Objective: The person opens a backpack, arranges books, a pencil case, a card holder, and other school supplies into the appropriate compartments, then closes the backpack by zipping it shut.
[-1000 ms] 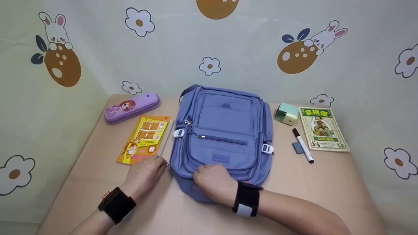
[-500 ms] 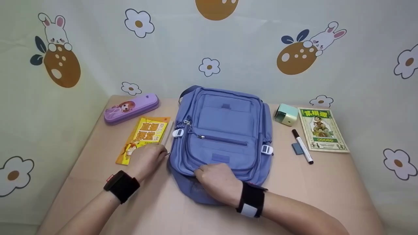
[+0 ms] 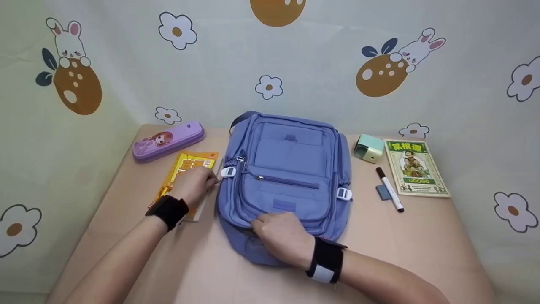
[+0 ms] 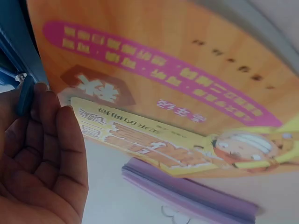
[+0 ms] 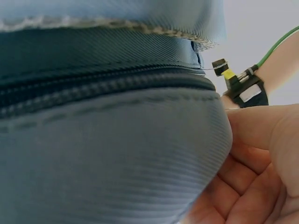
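Note:
A blue-purple backpack [image 3: 291, 154] lies front side up in the middle of the table, its top toward the wall. At its left side, my left hand [image 3: 193, 185] pinches a blue zipper pull [image 4: 26, 95] between thumb and curled fingers. The metal slider shows just beyond the fingertips in the left wrist view. My right hand [image 3: 283, 238] grips the cloth at the bag's lower edge, thumb on one side and fingers curled under. In the right wrist view, a zipper [image 5: 117, 91] runs along the gripped cloth, its rows of teeth apart.
Under my left forearm and hand lies an orange-yellow book [image 4: 154, 70]. A purple pencil case [image 3: 168, 141] is behind it. On the right are a mint-green box-shaped item [image 3: 369, 147], a green book [image 3: 417, 168], a marker [image 3: 390, 190] and a small blue-grey block [image 3: 383, 192].
My left hand has moved up along the backpack's left side with the zipper pull, now over the orange-yellow book. My right hand keeps its grip near the same spot.

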Available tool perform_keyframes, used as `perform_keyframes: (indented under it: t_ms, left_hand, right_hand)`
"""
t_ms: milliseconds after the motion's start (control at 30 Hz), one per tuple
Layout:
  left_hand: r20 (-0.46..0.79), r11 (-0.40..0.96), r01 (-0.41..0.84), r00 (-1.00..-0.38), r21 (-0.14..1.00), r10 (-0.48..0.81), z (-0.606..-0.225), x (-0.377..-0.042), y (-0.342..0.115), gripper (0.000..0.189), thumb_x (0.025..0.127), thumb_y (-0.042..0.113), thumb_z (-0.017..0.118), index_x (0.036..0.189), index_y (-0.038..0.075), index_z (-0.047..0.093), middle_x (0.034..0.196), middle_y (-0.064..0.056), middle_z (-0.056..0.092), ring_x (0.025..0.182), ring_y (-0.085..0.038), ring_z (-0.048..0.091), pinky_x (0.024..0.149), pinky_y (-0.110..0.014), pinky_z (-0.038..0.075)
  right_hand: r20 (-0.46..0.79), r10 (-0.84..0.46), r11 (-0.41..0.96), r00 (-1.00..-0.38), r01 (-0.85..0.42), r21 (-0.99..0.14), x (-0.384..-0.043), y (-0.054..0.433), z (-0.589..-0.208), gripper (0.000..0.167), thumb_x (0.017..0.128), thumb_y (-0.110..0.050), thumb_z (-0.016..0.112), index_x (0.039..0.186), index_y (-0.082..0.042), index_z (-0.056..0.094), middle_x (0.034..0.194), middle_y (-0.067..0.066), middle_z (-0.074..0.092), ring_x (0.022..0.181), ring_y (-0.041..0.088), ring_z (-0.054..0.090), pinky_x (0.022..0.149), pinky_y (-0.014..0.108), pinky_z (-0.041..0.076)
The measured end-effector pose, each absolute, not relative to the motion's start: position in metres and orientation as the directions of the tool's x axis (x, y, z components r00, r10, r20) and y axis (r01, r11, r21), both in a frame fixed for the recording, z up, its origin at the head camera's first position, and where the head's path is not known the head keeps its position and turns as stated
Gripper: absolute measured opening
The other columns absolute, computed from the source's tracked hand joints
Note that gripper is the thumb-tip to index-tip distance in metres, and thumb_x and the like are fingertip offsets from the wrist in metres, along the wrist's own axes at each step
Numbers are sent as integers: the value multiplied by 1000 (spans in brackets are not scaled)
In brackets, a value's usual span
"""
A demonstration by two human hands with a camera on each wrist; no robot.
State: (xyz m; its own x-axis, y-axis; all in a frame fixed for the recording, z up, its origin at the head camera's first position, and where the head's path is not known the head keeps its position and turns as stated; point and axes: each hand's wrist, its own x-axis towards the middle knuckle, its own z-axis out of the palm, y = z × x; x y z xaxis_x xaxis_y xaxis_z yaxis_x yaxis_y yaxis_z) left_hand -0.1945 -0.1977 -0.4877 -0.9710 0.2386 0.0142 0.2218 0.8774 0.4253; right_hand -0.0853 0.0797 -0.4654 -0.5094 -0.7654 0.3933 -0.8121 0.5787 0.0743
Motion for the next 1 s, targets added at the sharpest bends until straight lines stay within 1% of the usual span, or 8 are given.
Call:
perform_keyframes:
  t_ms: [233, 467, 600, 700, 767, 867, 933, 1000]
  left_hand:
    - [-20, 894, 177, -979, 412, 203, -489, -217, -196, 17, 99, 19, 66, 94, 8, 78, 84, -3, 72, 74, -23, 63, 72, -44, 52]
    - [38, 903, 210, -977, 374, 212, -495, -225, -192, 16, 96, 13, 63, 89, 8, 77, 81, -3, 69, 71, -24, 61, 69, -46, 50]
    - [97, 906, 245, -969, 344, 226, -498, -222, -191, 15, 95, 12, 64, 87, 10, 76, 80, -3, 69, 70, -25, 63, 67, -47, 51]
    - [140, 906, 280, -959, 317, 248, -498, -216, -191, 13, 96, 13, 65, 97, 7, 77, 91, -8, 73, 81, -31, 68, 73, -50, 53]
    - [161, 901, 300, -952, 314, 261, -495, -211, -190, 18, 98, 14, 66, 111, 5, 75, 104, -13, 72, 94, -36, 68, 82, -52, 53]
    - [203, 867, 356, -932, 348, 301, -487, -201, -188, 36, 100, 22, 65, 132, 6, 66, 126, -18, 65, 115, -38, 61, 98, -54, 48]
    - [244, 819, 428, -901, 382, 357, -482, -194, -188, 48, 101, 31, 66, 142, 9, 59, 137, -18, 60, 125, -38, 55, 105, -56, 43]
    - [274, 763, 509, -860, 399, 431, -479, -185, -191, 61, 98, 42, 68, 149, 13, 53, 146, -15, 54, 133, -37, 50, 110, -57, 39]
  right_hand:
    - [392, -768, 577, -506, -813, 80, -85, 80, -464, 12, 80, -2, 69, 81, -14, 69, 74, -5, 66, 61, 13, 64, 49, 32, 52]
    - [395, -764, 581, -510, -811, 76, -86, 81, -466, 12, 79, -3, 69, 79, -15, 68, 73, -6, 65, 62, 12, 64, 49, 31, 52]
    - [401, -758, 584, -515, -809, 65, -87, 80, -467, 13, 82, -4, 70, 76, -15, 66, 72, -6, 64, 61, 12, 64, 48, 32, 52]
    - [394, -759, 585, -519, -809, 62, -88, 80, -468, 12, 84, -7, 71, 77, -15, 67, 72, -6, 64, 61, 12, 64, 47, 32, 51]
    - [390, -760, 586, -520, -808, 63, -88, 80, -468, 11, 85, -8, 71, 78, -15, 67, 72, -6, 64, 61, 12, 63, 46, 32, 51]
    - [391, -756, 591, -525, -804, 63, -89, 80, -466, 11, 87, -9, 70, 78, -16, 67, 72, -6, 65, 61, 12, 63, 46, 32, 50]
    - [396, -750, 598, -530, -799, 61, -89, 81, -464, 12, 89, -8, 69, 79, -16, 67, 73, -6, 65, 61, 12, 64, 47, 32, 51]
    - [399, -741, 605, -540, -795, 47, -90, 82, -460, 13, 91, -9, 68, 81, -16, 67, 74, -6, 66, 62, 12, 64, 48, 32, 51]
